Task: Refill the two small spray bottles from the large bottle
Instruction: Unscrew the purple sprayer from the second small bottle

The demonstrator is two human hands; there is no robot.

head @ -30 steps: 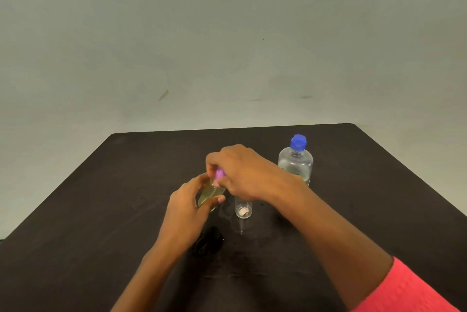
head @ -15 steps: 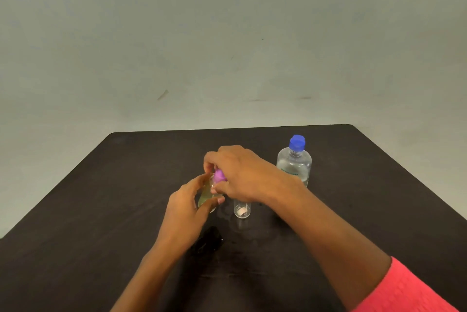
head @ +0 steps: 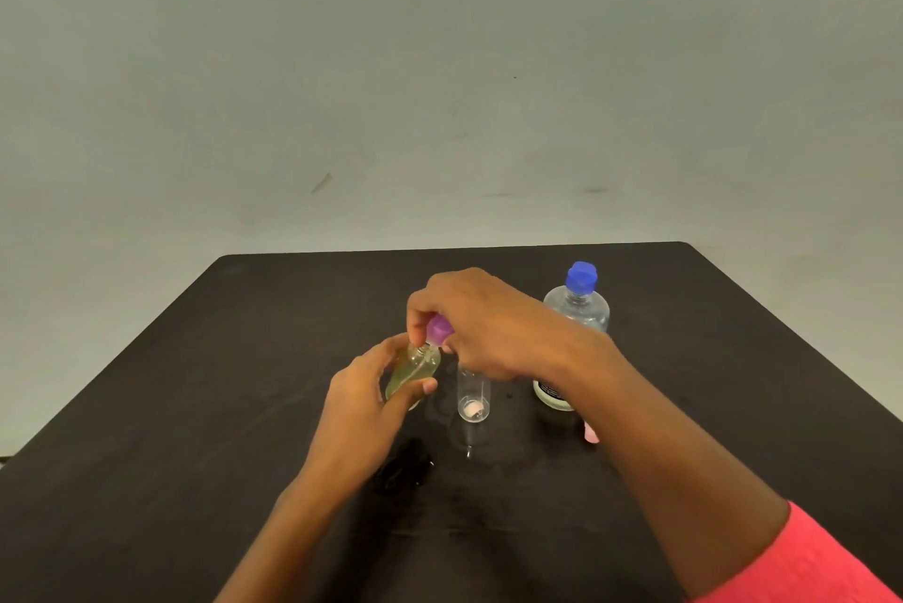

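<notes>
My left hand point(head: 364, 399) grips a small clear spray bottle point(head: 414, 370) holding yellowish liquid, tilted a little to the right. My right hand point(head: 481, 324) pinches its purple spray cap point(head: 439, 329), which sits just above the bottle's neck with a thin tube running down inside. A second small clear bottle point(head: 473, 395) stands uncapped just right of it, under my right hand. The large clear bottle point(head: 579, 304) with a blue cap stands upright at the back right, its lower part hidden by my right forearm.
The dark table point(head: 195, 382) reaches the wall behind. A small black object point(head: 405, 465) lies near my left wrist. A pink piece point(head: 591, 434) peeks out beside my right forearm, in front of the large bottle.
The purple cap has risen off the yellowish bottle's neck in my right hand, exposing the neck. My left hand keeps its hold on the bottle.
</notes>
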